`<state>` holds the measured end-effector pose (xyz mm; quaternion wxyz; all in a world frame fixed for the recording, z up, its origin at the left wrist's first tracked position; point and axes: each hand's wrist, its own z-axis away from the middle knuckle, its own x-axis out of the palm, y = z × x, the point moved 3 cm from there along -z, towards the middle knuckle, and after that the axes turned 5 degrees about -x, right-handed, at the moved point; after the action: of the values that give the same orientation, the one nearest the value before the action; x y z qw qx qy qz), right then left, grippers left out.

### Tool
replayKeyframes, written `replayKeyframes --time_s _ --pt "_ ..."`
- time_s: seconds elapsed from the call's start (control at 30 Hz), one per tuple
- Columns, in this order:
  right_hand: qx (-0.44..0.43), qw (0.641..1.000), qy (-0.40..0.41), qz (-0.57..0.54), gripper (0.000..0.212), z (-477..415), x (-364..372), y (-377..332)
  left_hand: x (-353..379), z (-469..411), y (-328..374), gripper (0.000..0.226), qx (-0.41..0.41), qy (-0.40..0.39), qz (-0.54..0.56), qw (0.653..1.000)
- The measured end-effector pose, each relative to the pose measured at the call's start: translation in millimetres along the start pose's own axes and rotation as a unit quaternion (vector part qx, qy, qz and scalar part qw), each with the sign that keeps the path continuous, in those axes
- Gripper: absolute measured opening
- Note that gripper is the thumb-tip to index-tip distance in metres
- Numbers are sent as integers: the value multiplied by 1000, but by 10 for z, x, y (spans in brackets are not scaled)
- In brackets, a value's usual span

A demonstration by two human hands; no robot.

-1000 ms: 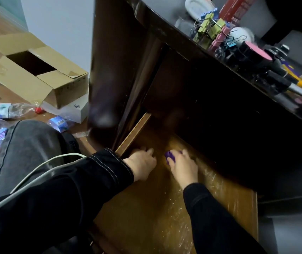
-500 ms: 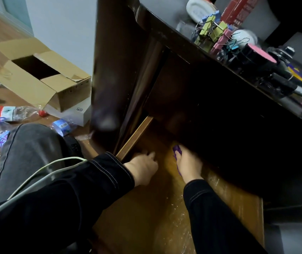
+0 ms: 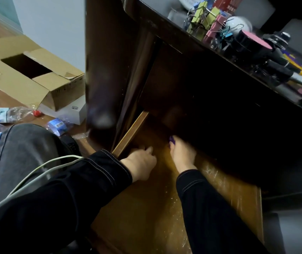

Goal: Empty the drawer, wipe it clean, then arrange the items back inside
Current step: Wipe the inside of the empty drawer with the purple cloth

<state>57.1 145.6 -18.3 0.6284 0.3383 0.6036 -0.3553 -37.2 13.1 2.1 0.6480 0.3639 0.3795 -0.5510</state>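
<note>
The right hand (image 3: 182, 156) lies over a purple cloth (image 3: 172, 140), of which only a small crumpled edge shows at the fingertips. The fingers run into shadow, so whether they curl round it or press it flat cannot be told. The left hand (image 3: 141, 163) rests knuckles-up on the drawer floor just beside it, fingers loosely bent, one pointing forward, nothing visible in it.

The drawer (image 3: 229, 195) stands pulled out, and both hands are at its far end, where the dark desk (image 3: 165, 79) overhangs and leaves little room above them. The left hand sits close to the drawer's left wall (image 3: 132, 132), a thin pale wooden strip. Bare floor stretches to the right of the right forearm as far as the drawer's right edge.

The drawer floor is glossy amber wood, flecked with pale scratches. On the desktop lie coloured binder clips (image 3: 204, 21). On the wooden floor to the left are an open cardboard box (image 3: 58, 92) and crushed plastic bottles (image 3: 9, 114).
</note>
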Motion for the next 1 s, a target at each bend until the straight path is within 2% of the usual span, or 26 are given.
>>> replayKeyframes --time_s 0.13,0.2,0.37,0.43,0.6,0.7,0.77,0.93,1.0 --pt "-101 995 27 2 36 672 132 71 5 21 -2 56 3 -6 -13 1000" --pt "-120 993 14 10 38 754 170 224 3 26 4 56 2 -5 -13 1000" --pt "30 999 -32 -10 40 120 54 442 -5 11 4 63 3 -3 -12 1000" --pt "55 997 -43 -15 40 30 66 421 -4 8 3 64 3 -7 -12 1000" --pt "-40 999 0 4 37 617 84 223 -29 45 6 62 4 -13 -15 1000" --pt "-101 995 -5 17 36 846 152 220 -36 48 22 65 7 -14 -38 999" --pt "-83 996 -2 13 37 680 132 293 -28 36 25 65 8 -13 -42 999" --pt "68 996 -43 -26 46 52 60 389 -2 -8 8 67 4 -15 -27 1000" --pt "56 997 -37 -31 43 88 47 343 -7 -3 -1 67 4 -18 -21 1000"
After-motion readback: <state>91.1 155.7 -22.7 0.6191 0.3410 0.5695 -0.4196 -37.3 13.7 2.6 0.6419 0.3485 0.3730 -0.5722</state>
